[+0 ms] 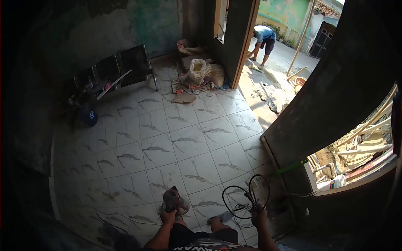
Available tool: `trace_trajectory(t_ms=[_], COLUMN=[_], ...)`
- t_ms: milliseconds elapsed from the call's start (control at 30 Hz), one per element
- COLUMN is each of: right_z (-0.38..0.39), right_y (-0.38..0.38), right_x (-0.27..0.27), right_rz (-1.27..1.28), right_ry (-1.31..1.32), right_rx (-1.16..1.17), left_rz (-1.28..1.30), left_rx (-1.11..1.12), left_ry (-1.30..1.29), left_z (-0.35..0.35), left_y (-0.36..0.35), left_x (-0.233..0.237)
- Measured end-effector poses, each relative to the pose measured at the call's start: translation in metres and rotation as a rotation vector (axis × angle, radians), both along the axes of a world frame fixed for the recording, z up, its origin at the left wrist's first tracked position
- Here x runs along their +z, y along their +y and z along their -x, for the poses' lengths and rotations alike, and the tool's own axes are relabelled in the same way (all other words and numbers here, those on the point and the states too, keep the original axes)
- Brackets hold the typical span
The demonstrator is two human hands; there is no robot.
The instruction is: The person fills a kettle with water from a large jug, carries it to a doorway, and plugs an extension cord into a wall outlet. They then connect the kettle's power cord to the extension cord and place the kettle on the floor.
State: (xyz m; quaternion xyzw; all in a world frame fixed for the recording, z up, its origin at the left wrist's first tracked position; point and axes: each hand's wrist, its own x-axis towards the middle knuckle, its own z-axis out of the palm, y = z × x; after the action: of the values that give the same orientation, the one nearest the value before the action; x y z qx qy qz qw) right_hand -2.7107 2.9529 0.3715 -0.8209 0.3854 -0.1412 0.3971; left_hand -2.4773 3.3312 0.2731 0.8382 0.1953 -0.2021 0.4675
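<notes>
At the bottom centre my left hand [168, 216] is closed around a dark round-bodied power tool [172, 198], held over the tiled floor. My right hand [259, 212], lower right, is closed on a loosely coiled black cable [228, 200], whose loops stand out above and to the left of the fingers. The tool's exact type cannot be made out. Below and between the hands my legs and one sandalled foot [224, 216] show.
A metal bench [113, 69] and a dark blue bucket [88, 116] stand at the left wall. Open sacks [199, 71] lie by the doorway. Outside, a person [264, 37] bends down. A white cable [125, 216] crosses the floor at lower left. A window opening [315, 178] is at right.
</notes>
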Motion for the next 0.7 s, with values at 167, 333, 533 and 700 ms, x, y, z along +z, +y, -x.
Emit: trace_trajectory(t_ms=[167, 333, 533, 700], right_z=[-0.162, -0.31, -0.469, -0.606], right_y=[0.135, 0.276, 0.469, 0.643], right_x=[0.04, 0.035, 0.051, 0.037], right_rz=[-0.103, -0.104, -0.296, -0.234], right_ry=[0.018, -0.071, 0.012, -0.068], right_rx=[0.263, 0.672, 0.988, 1.252], left_rz=[-0.099, -0.145, -0.094, -0.199], left_rx=[0.334, 0.482, 0.769, 1.019], left_ry=[-0.075, -0.278, -0.511, -0.436], left_z=[-0.044, -0.082, -0.113, -0.15], left_y=[0.174, 0.34, 0.486, 0.598], left_x=[0.029, 0.13, 0.153, 0.151])
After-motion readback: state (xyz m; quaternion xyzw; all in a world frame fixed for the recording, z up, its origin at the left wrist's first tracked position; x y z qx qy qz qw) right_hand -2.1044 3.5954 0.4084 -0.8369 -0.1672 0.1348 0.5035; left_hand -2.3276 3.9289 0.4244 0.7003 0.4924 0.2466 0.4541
